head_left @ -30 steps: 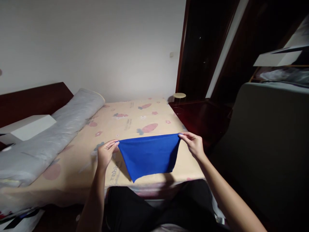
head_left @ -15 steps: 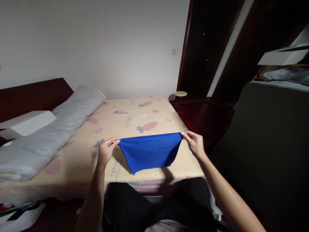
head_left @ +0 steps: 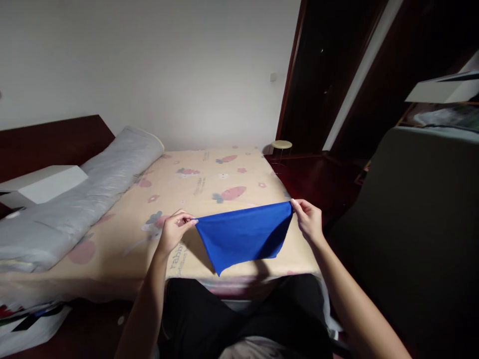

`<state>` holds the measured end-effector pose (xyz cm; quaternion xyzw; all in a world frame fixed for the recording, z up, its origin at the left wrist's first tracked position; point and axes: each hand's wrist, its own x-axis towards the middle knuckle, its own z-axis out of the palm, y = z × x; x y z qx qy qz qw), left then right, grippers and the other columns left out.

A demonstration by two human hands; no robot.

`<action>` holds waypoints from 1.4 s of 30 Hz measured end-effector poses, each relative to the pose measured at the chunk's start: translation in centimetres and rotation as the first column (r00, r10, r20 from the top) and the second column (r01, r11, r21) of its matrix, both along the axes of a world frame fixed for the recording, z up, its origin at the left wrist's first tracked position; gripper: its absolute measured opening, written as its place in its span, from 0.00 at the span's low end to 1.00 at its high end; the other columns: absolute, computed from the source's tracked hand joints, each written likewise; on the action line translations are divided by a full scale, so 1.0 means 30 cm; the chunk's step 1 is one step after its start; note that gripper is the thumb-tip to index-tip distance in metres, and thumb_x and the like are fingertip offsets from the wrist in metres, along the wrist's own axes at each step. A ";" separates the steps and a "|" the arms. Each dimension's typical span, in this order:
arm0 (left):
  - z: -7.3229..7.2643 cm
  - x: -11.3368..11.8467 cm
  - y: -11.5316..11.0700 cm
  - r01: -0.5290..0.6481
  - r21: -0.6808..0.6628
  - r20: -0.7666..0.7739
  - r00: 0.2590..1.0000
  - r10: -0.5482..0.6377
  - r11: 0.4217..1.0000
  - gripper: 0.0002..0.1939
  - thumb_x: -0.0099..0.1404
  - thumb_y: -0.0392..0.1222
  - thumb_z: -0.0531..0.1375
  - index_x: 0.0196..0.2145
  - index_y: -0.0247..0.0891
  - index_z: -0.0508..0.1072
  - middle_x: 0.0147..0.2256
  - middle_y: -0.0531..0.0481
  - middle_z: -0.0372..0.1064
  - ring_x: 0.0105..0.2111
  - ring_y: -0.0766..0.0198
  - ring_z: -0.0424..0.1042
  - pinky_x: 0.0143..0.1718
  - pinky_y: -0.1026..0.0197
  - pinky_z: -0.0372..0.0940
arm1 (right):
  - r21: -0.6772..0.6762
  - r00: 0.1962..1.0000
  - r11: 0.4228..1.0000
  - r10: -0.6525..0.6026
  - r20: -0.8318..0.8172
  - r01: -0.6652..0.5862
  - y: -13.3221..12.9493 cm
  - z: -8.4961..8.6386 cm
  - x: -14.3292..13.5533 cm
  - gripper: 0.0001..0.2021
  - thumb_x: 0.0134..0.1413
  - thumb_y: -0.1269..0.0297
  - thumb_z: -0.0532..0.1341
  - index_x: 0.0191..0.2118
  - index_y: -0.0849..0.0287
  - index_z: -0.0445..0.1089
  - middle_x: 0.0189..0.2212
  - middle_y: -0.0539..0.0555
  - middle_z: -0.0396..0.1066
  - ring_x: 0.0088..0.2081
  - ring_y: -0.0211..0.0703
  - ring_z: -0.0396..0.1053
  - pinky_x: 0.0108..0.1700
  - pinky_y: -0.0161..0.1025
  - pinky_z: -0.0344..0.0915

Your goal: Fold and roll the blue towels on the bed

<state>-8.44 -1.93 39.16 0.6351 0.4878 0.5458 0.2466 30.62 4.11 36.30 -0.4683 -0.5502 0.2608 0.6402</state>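
A blue cloth (head_left: 247,232) is stretched between my two hands above the near part of the bed (head_left: 194,204). My left hand (head_left: 175,230) pinches its upper left corner between thumb and fingers. The upper right corner is pinched in my right hand (head_left: 309,218), which sits a little higher, so the top edge slopes up to the right. Below that edge the cloth hangs down, its lower left corner coming to a point. Its shadow falls on the patterned bedsheet.
A rolled grey quilt (head_left: 112,169) lies along the bed's left side, beside a white box (head_left: 52,184) and a dark headboard (head_left: 56,139). A round stool (head_left: 281,144) stands past the far right corner. A dark grey panel (head_left: 411,214) rises on the right.
Both hands have shifted slightly to the right with the cloth. The right hand has risen a little and the left has dropped slightly, so the cloth's top edge tilts more.
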 end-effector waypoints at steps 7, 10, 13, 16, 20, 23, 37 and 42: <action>0.010 0.030 -0.013 0.057 -0.034 0.027 0.998 -0.056 0.998 0.12 0.51 0.49 0.70 0.25 0.38 0.77 0.26 0.53 0.67 0.28 0.67 0.67 0.30 0.64 0.61 | -0.021 0.999 0.999 -0.048 0.027 0.048 0.010 -0.006 0.026 0.26 0.47 0.37 0.63 0.23 0.60 0.70 0.19 0.49 0.66 0.23 0.37 0.62 0.26 0.35 0.61; 0.007 0.030 -0.009 0.030 -0.034 0.023 0.999 -0.029 0.999 0.12 0.51 0.49 0.70 0.25 0.38 0.77 0.26 0.53 0.67 0.28 0.67 0.66 0.29 0.64 0.61 | -0.023 0.999 0.999 -0.041 0.030 0.042 0.012 -0.011 0.033 0.25 0.47 0.38 0.63 0.24 0.60 0.71 0.19 0.49 0.66 0.23 0.38 0.62 0.27 0.35 0.61; -0.002 0.024 -0.004 -0.029 -0.049 0.053 0.998 0.032 0.998 0.13 0.49 0.50 0.70 0.25 0.38 0.77 0.25 0.53 0.69 0.27 0.67 0.66 0.28 0.65 0.61 | -0.010 0.998 0.999 -0.039 0.046 0.039 0.015 -0.014 0.034 0.25 0.47 0.37 0.63 0.25 0.59 0.72 0.20 0.49 0.67 0.24 0.39 0.63 0.28 0.36 0.61; -0.008 0.021 -0.003 -0.070 -0.120 0.135 0.987 0.086 0.990 0.15 0.49 0.51 0.69 0.27 0.37 0.76 0.21 0.55 0.69 0.21 0.69 0.65 0.23 0.65 0.59 | 0.045 0.993 0.998 -0.058 0.102 0.053 0.013 -0.011 0.029 0.25 0.47 0.38 0.64 0.23 0.59 0.71 0.20 0.49 0.65 0.25 0.38 0.62 0.29 0.36 0.60; 0.004 0.027 -0.014 -0.050 -0.185 0.223 0.971 0.091 0.982 0.16 0.51 0.51 0.68 0.29 0.36 0.74 0.14 0.58 0.65 0.14 0.70 0.61 0.17 0.66 0.57 | 0.095 0.987 0.995 -0.059 0.151 0.045 0.002 -0.003 0.017 0.26 0.50 0.40 0.63 0.17 0.58 0.65 0.18 0.47 0.60 0.23 0.35 0.57 0.27 0.35 0.55; 0.018 0.027 -0.022 -0.032 -0.201 0.269 0.959 0.087 0.979 0.17 0.50 0.51 0.69 0.30 0.37 0.72 0.14 0.57 0.67 0.14 0.69 0.63 0.17 0.65 0.59 | 0.038 0.994 0.999 -0.019 0.107 0.015 -0.007 -0.001 0.008 0.26 0.49 0.41 0.64 0.17 0.58 0.65 0.15 0.45 0.57 0.20 0.33 0.55 0.24 0.34 0.53; 0.017 -0.010 0.124 0.046 -0.320 0.310 0.949 0.059 0.946 0.24 0.46 0.55 0.70 0.32 0.36 0.69 0.26 0.44 0.78 0.18 0.62 0.74 0.18 0.68 0.50 | -0.195 0.959 0.957 0.171 -0.226 -0.216 0.110 0.013 -0.067 0.28 0.38 0.37 0.69 0.26 0.62 0.71 0.22 0.58 0.76 0.18 0.41 0.71 0.19 0.33 0.61; 0.045 -0.041 0.313 0.001 -0.252 0.291 0.954 0.075 0.968 0.26 0.43 0.58 0.70 0.30 0.37 0.67 0.27 0.41 0.78 0.24 0.57 0.77 0.21 0.67 0.56 | -0.151 0.952 0.964 0.176 -0.249 -0.218 0.294 0.059 -0.129 0.28 0.34 0.37 0.70 0.23 0.61 0.68 0.18 0.56 0.73 0.21 0.44 0.73 0.21 0.34 0.63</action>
